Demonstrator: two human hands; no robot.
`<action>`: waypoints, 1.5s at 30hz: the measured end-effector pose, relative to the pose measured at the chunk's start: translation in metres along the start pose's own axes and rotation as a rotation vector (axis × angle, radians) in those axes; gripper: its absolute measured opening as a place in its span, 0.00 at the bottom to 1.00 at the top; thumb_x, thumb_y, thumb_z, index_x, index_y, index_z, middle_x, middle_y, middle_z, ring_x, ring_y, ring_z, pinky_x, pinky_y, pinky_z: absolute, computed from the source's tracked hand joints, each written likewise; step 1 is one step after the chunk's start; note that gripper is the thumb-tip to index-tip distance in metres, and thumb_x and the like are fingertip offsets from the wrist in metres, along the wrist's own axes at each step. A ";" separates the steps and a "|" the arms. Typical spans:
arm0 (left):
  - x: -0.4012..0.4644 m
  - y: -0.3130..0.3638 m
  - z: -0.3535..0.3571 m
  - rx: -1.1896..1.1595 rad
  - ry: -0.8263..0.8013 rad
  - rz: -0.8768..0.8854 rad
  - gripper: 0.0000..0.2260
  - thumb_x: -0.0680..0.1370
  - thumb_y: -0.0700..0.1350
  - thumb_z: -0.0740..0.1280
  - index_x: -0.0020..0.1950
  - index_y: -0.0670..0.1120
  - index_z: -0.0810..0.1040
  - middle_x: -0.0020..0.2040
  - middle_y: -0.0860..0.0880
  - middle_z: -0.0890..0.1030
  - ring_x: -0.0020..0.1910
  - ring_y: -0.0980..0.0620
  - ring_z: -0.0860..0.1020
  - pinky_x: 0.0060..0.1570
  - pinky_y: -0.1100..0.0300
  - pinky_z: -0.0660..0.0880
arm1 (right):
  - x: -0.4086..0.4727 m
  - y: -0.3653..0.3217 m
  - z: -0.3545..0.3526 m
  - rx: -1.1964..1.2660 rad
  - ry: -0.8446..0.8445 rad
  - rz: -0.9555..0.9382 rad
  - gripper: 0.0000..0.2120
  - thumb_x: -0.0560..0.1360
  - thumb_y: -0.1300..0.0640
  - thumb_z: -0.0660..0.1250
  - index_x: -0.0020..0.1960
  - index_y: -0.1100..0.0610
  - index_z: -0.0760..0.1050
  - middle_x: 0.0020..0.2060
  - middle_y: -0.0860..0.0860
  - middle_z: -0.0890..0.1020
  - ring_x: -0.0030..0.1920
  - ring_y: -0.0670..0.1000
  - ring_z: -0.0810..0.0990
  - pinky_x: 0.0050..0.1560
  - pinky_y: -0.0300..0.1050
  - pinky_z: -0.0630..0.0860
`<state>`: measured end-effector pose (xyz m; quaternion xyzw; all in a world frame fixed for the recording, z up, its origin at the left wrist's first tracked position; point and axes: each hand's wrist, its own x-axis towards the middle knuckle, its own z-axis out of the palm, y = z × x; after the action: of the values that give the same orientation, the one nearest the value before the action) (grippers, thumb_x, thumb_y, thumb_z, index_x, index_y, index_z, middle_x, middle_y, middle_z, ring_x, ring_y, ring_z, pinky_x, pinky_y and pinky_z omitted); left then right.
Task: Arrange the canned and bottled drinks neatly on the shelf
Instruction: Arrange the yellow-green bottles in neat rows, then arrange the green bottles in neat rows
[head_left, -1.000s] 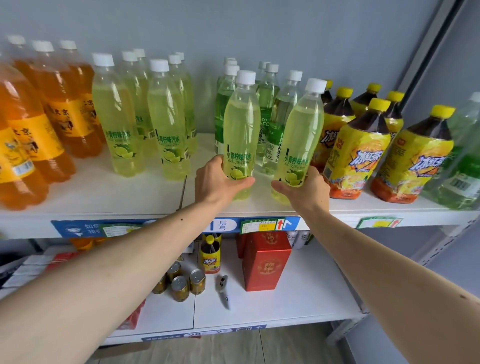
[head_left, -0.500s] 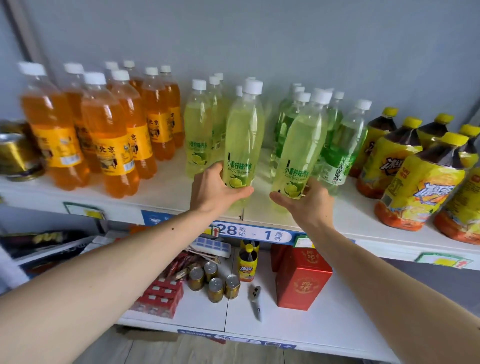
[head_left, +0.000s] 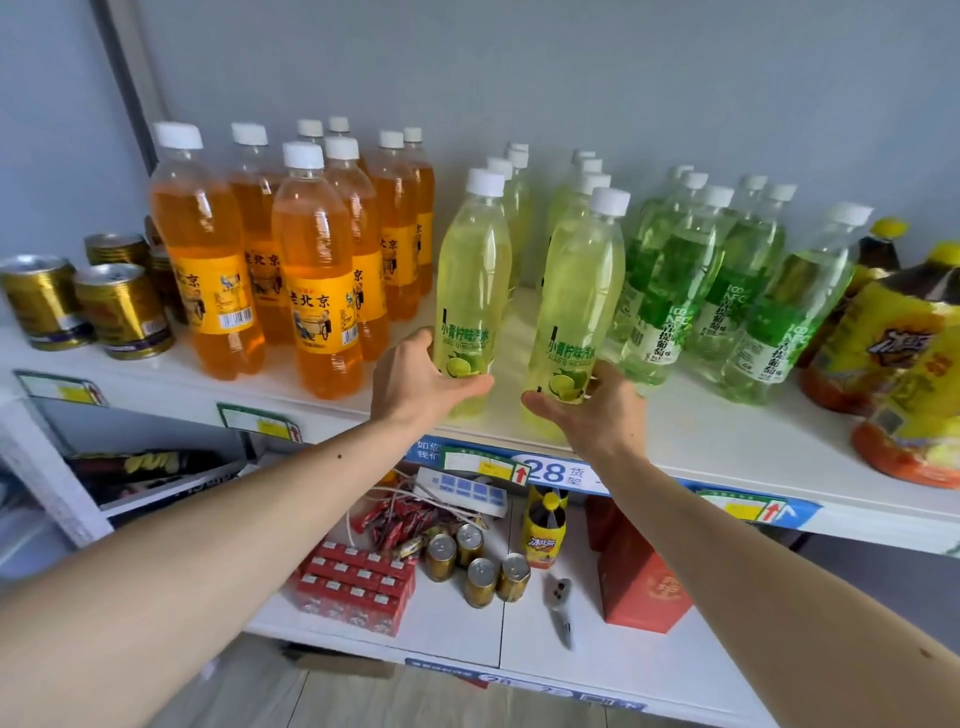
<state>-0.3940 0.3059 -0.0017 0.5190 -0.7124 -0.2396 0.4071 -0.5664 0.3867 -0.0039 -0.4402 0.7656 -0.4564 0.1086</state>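
Two pale yellow lime soda bottles with white caps stand upright near the front of the white upper shelf (head_left: 727, 447). My left hand (head_left: 421, 382) grips the base of the left lime bottle (head_left: 470, 280). My right hand (head_left: 592, 410) grips the base of the right lime bottle (head_left: 576, 296). Behind each one runs a row of matching lime bottles (head_left: 511, 187). Orange soda bottles (head_left: 317, 270) stand to the left, green-labelled bottles (head_left: 696, 280) to the right.
Gold cans (head_left: 122, 312) sit at the shelf's far left, large yellow iced tea bottles (head_left: 904, 364) at the far right. The lower shelf holds small gold cans (head_left: 480, 566), red packs (head_left: 358, 587), a red box (head_left: 641, 582), one iced tea bottle (head_left: 543, 530) and a grey handheld tool (head_left: 561, 603).
Both hands have carried the two lime bottles leftward along the shelf, from beside the iced tea to in front of the lime rows. My view has swung left with them.
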 end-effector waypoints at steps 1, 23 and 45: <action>0.002 -0.001 0.000 -0.003 -0.003 0.002 0.25 0.61 0.57 0.79 0.52 0.47 0.79 0.48 0.51 0.84 0.43 0.52 0.81 0.45 0.55 0.81 | 0.000 0.000 0.002 -0.007 0.006 -0.003 0.28 0.61 0.45 0.81 0.55 0.56 0.78 0.43 0.48 0.83 0.45 0.50 0.82 0.45 0.44 0.79; 0.008 -0.003 -0.009 0.279 -0.216 0.017 0.28 0.66 0.60 0.76 0.55 0.43 0.72 0.53 0.47 0.80 0.45 0.48 0.77 0.44 0.56 0.77 | -0.014 -0.001 -0.003 -0.109 -0.052 0.036 0.33 0.65 0.47 0.79 0.64 0.58 0.71 0.56 0.53 0.82 0.55 0.53 0.80 0.53 0.44 0.76; -0.078 0.133 0.054 0.389 -0.591 0.423 0.25 0.71 0.57 0.74 0.64 0.48 0.76 0.59 0.51 0.80 0.56 0.49 0.78 0.53 0.52 0.77 | -0.019 0.066 -0.191 -0.569 -0.116 -0.048 0.26 0.68 0.48 0.78 0.63 0.54 0.77 0.62 0.50 0.80 0.61 0.54 0.78 0.60 0.50 0.75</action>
<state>-0.5007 0.4209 0.0441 0.3374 -0.9216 -0.1503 0.1194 -0.7018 0.5297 0.0462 -0.4962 0.8448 -0.1999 0.0135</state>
